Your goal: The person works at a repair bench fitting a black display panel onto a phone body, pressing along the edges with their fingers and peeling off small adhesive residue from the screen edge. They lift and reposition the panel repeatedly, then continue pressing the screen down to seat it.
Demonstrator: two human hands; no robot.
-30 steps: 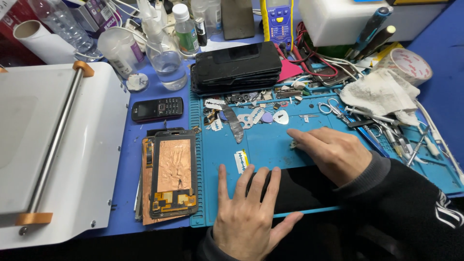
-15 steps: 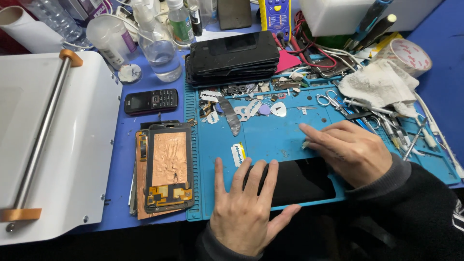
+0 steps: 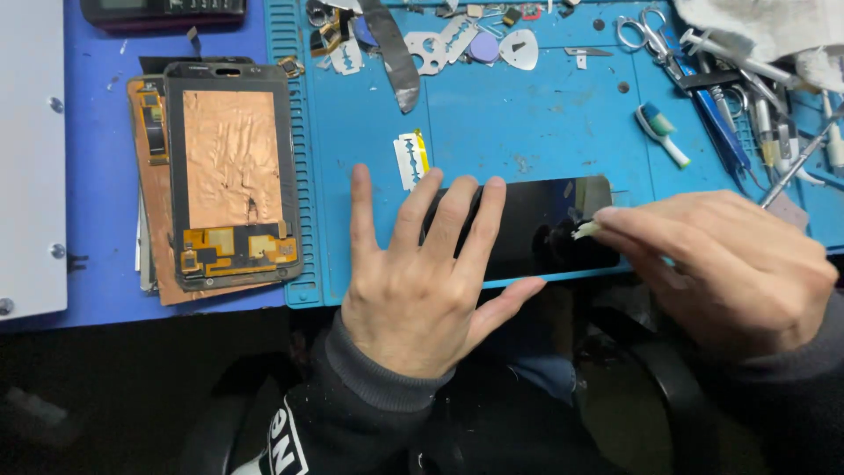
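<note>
Nearest, left hand point(image 3: 420, 283): flat, fingers spread, pressing the glass point(image 3: 536, 227).
Right hand point(image 3: 725, 268): pinching a pale scrap point(image 3: 586, 230) on the glass.
Glass: black, at the mat's point(image 3: 527, 132) near edge.
Blade point(image 3: 410, 159): white, yellow-edged, just beyond.
Screens point(image 3: 230, 176): copper-backed, left.

Camera view now closer; right hand point(image 3: 730, 268) now with a small white piece on the black glass panel point(image 3: 545, 224).

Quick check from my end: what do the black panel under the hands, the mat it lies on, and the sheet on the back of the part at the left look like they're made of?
Black panel: likely glass, glossy; it mirrors the right hand. The left hand presses it flat.
Mat: matte blue, probably silicone or rubber, with moulded ridges along its edge.
Sheet: looks like copper foil, wrinkled and dull orange, on a black-framed screen assembly.
</note>
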